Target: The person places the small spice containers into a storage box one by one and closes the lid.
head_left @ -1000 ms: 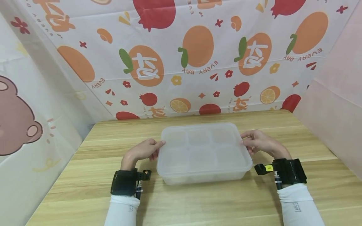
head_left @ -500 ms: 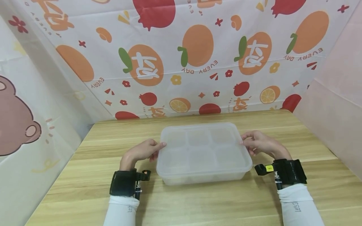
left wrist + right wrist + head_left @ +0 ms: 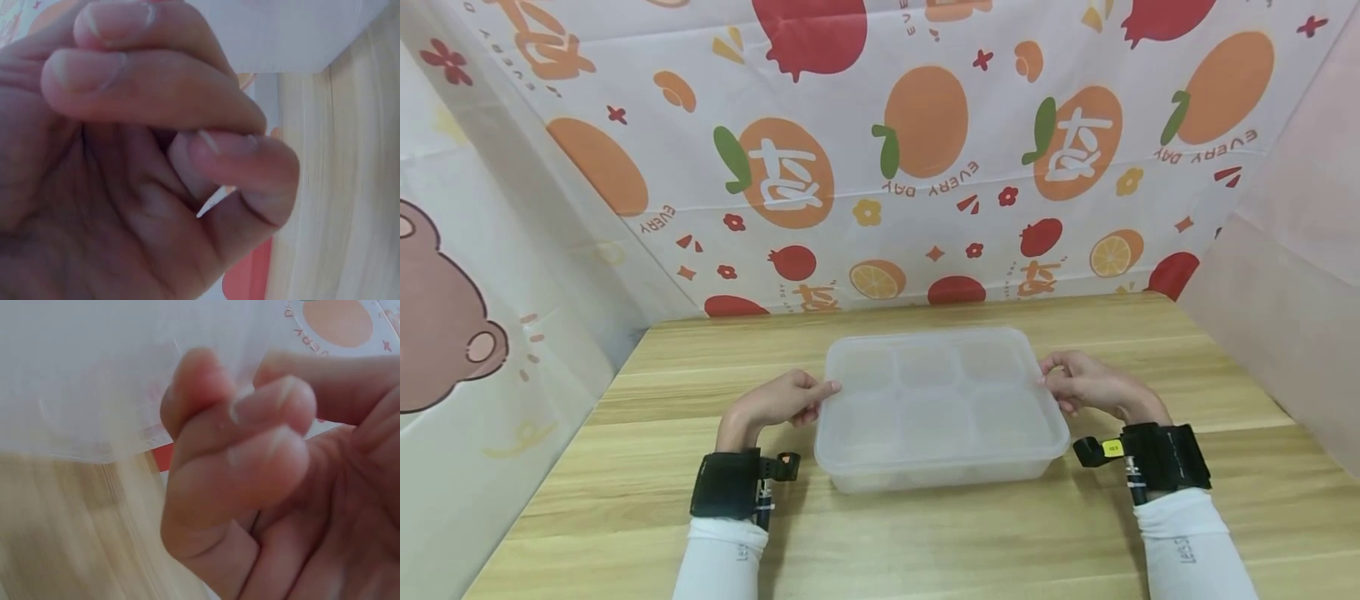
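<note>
A lidded, translucent plastic storage box point(image 3: 936, 408) with several compartments showing faintly through its lid lies in the middle of the table. My left hand point(image 3: 784, 398) grips its left edge, thumb on the lid's rim and the other fingers curled lower down. At the opposite edge, my right hand point(image 3: 1086, 382) pinches the rim between thumb and fingers. In the left wrist view, the curled fingers point(image 3: 162, 87) lie in front of part of the box point(image 3: 281, 34). The right wrist view has bent fingers point(image 3: 231, 462) beside the box's pale wall point(image 3: 81, 381).
The box rests on a wood-grain table point(image 3: 940, 542). Behind it hangs a white cloth point(image 3: 850, 183) printed with fruit, and a bear-print cloth point(image 3: 550, 375) is on the left. A plain pale cloth point(image 3: 1292, 283) closes off the right side.
</note>
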A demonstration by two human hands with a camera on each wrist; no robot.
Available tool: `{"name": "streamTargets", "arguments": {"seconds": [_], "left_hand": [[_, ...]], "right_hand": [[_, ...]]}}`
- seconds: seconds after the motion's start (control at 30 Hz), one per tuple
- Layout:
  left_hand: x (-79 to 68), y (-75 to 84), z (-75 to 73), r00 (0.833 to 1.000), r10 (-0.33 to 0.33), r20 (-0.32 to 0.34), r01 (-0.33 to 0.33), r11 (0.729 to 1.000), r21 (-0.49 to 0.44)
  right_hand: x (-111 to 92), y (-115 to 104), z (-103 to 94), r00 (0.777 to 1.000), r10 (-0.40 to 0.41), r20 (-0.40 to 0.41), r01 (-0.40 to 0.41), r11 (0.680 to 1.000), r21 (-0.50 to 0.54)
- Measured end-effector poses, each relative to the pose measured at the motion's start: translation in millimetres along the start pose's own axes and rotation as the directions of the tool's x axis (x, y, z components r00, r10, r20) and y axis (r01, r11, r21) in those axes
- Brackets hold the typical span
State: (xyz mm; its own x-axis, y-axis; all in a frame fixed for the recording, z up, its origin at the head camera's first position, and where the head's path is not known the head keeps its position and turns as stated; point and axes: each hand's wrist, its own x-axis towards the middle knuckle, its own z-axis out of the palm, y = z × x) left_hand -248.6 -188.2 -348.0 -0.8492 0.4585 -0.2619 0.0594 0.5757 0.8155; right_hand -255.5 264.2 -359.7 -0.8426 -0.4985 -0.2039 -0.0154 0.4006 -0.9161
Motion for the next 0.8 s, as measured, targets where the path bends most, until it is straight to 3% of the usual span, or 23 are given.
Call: {"name": "streamTargets", "arguments": {"seconds": [0.27, 0.8], "left_hand": [[1.3, 1.4, -2.6, 1.0, -0.026, 0.008, 0.026, 1.0, -0.006], [-2.7, 7.4, -0.7, 0.999, -0.044, -0.015, 0.045, 0.998, 0.039]], "right_hand": [[1.3, -2.3, 1.3, 1.0, -0.01, 0.006, 0.01, 0.999, -0.035], [-1.6, -5.6, 3.8, 1.0, 0.001, 0.014, -0.001, 1.0, -0.005]]}}
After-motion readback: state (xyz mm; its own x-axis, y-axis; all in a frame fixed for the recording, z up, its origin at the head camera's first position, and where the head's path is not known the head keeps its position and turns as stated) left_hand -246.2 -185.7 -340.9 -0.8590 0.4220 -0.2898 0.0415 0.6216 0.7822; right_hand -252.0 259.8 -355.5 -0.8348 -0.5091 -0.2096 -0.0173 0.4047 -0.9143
